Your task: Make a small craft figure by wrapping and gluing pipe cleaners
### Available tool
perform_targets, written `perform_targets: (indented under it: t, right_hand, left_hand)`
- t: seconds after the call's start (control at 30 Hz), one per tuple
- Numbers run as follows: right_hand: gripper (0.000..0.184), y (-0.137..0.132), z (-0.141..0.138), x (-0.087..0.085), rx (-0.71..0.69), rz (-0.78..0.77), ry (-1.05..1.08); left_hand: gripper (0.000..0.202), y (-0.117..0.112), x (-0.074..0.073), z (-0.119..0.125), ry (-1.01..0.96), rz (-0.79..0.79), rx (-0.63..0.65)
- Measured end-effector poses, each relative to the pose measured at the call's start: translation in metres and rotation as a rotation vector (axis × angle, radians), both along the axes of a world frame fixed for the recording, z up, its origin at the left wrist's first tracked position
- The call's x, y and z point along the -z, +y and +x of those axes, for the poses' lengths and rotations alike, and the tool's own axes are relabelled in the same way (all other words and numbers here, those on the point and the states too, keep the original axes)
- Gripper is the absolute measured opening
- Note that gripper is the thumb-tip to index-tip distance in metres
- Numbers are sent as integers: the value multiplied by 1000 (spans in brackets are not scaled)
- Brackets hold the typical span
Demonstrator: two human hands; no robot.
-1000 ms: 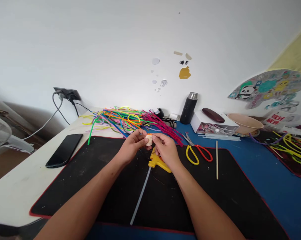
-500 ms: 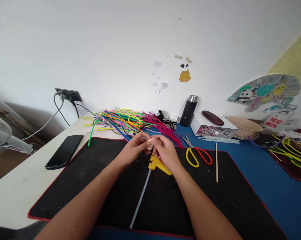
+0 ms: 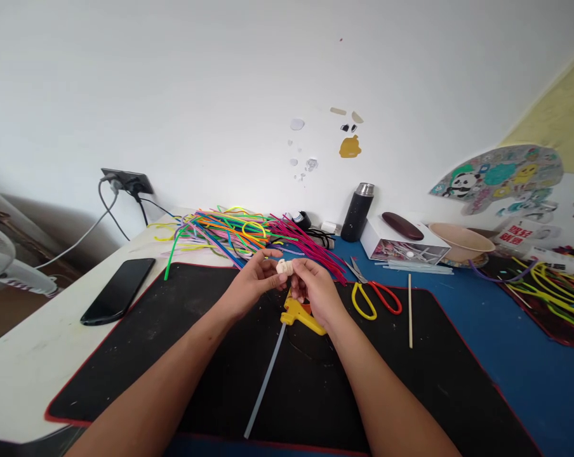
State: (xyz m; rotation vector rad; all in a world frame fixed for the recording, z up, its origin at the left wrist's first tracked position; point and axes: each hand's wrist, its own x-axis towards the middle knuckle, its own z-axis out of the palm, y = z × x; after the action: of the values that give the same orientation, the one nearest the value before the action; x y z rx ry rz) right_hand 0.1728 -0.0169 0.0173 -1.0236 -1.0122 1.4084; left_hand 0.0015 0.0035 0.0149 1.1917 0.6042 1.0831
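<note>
Both of my hands meet over the far middle of a black mat [image 3: 182, 355]. My left hand [image 3: 249, 282] and my right hand [image 3: 315, 289] pinch a small cream fuzzy piece [image 3: 284, 267] between their fingertips, fingers closed on it. Just below the hands lies a yellow glue gun [image 3: 302, 314] with a long clear glue stick [image 3: 264, 384] trailing toward me. A heap of coloured pipe cleaners [image 3: 239, 231] lies right behind the hands.
Scissors with a yellow and a red handle [image 3: 370, 295] and a thin wooden stick [image 3: 409, 310] lie to the right. A black phone [image 3: 118, 291] is at the left, a black flask [image 3: 356, 212], a white box [image 3: 404, 241] and a bowl [image 3: 461, 241] at the back right.
The cream piece has been turned slightly between the fingertips and shows more clearly now. The hands stay in the same place; the view has shifted a little.
</note>
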Motion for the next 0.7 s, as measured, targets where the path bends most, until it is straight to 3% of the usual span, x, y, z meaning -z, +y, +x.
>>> perform_targets:
  t: [0.17,0.37,0.7]
  right_hand:
    - [46,-1,-3,1,-26,-15,43]
    - [46,-3,-5,-3,-41,-28,52]
    - [40,-3,-7,1,-60,65,-40]
  left_hand:
    - [41,3,-1,0,-8,44,-104]
    - [37,2,-2,-1,17,57,-170]
    - [43,2,-3,-1,16,-9,-178]
